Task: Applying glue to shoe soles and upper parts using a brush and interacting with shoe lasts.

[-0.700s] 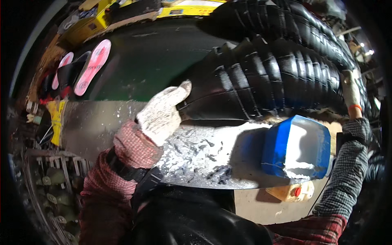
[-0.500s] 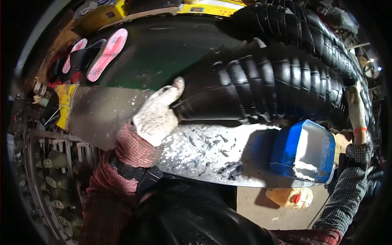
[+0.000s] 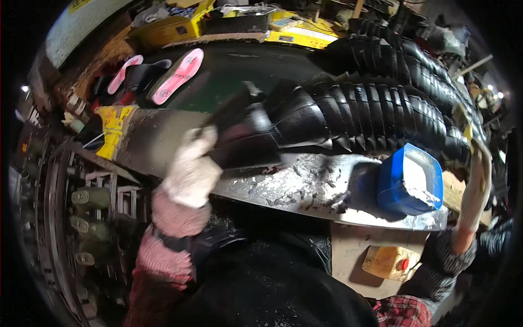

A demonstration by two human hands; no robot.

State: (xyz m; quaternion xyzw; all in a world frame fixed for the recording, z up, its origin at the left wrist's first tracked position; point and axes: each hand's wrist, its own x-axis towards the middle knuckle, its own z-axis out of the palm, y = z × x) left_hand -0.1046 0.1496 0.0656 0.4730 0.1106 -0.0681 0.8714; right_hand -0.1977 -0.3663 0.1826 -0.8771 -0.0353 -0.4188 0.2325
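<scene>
Black end piece (image 3: 246, 132) seemingly farther left

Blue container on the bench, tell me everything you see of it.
The boxy blue container, apparently plastic, stands upright near the right end of the bench. Its wide open top shows a white interior, contents or coating I can't tell, with patchy white residue along the near rim. A shadow falls to its left; the near row of black pieces lies beyond it. Neither the left hand nor the right hand touches it.

From mid-view: nested pieces (image 3: 354, 111) at two o'clock, tub (image 3: 395, 188) on the tabletop (image 3: 305, 188) at three, jug (image 3: 385, 262) at four.
</scene>
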